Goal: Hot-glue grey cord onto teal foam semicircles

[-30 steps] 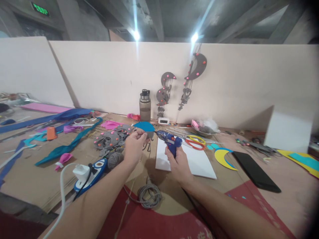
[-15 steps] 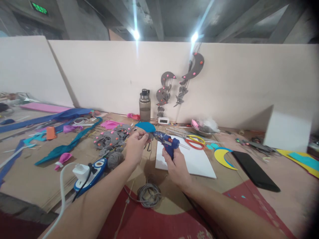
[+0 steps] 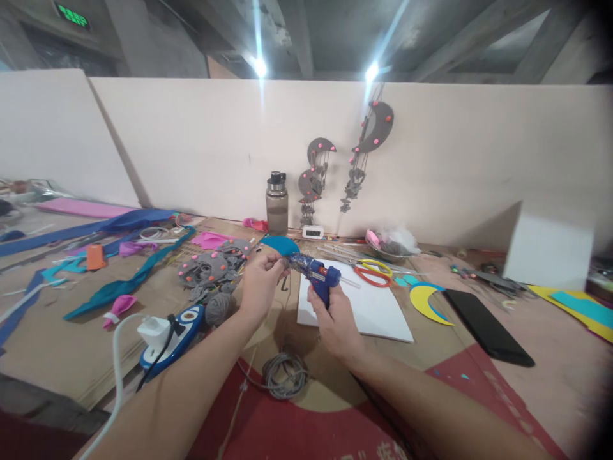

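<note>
My left hand is closed in a pinch at the lower edge of a blue felt-like piece, whose rounded top shows above the fingers. The rest of that piece is hidden behind the hand. My right hand grips a blue hot glue gun by its handle, the nozzle pointing left at the pinching fingertips. A clear glue stick sticks out of its back end. Whether the nozzle touches the piece, I cannot tell. Below the hands lies a coil of grey cord.
White board lies under the gun. Scissors, a yellow-blue crescent and a black phone-like slab are to the right. Left are a power strip, grey yarn ball and grey dotted crescents. A bottle stands behind.
The glue gun has moved slightly left, bringing its nozzle closer to my left fingertips. The hanging grey ornament at the back right has swung a little.
</note>
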Demonstrator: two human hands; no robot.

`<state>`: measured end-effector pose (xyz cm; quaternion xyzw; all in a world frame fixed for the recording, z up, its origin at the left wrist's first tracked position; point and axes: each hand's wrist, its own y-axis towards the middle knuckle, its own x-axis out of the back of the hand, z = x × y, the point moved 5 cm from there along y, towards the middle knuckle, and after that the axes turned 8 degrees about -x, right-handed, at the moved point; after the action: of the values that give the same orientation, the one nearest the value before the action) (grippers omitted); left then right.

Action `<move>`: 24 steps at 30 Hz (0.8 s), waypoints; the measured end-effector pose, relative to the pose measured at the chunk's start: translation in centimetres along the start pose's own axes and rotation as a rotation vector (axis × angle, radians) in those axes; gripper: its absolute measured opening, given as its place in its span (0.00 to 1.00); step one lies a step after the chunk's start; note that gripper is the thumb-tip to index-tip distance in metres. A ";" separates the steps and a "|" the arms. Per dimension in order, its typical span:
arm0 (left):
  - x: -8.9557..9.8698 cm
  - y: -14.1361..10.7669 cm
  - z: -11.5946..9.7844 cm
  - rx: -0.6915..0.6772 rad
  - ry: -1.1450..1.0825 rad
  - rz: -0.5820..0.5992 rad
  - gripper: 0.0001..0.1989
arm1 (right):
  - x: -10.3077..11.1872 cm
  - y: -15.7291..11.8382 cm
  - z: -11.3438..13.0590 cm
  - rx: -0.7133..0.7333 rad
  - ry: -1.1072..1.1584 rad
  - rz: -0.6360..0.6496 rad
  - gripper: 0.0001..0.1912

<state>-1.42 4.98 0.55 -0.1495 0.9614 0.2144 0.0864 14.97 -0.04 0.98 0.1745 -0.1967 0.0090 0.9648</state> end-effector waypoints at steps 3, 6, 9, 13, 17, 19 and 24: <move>0.1 0.1 -0.3 -0.023 -0.041 -0.020 0.09 | 0.2 0.1 -0.2 0.004 -0.009 -0.003 0.16; 0.2 0.2 -0.6 -0.016 -0.090 -0.035 0.10 | 0.6 0.3 -0.4 0.007 -0.016 -0.030 0.17; 0.2 0.3 -0.9 0.013 -0.123 -0.050 0.11 | 0.7 0.5 -0.7 -0.004 0.003 -0.042 0.17; 0.3 0.3 -1.2 0.025 -0.142 -0.091 0.11 | 0.8 0.8 -1.2 -0.023 0.024 -0.048 0.15; 0.5 0.4 -1.3 0.051 -0.177 -0.126 0.11 | 1.1 1.4 -1.9 -0.081 0.067 -0.085 0.15; 0.6 0.6 -1.2 0.055 -0.211 -0.124 0.11 | 1.4 1.8 -2.2 -0.120 0.084 -0.096 0.15; 0.9 0.9 -0.8 0.070 -0.258 -0.117 0.11 | 2.0 3.4 -3.5 -0.249 0.108 -0.029 0.16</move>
<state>-2.64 5.14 1.40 -0.1734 0.9388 0.1927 0.2269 17.89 4.27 -0.13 0.0554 -0.1413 -0.0198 0.9882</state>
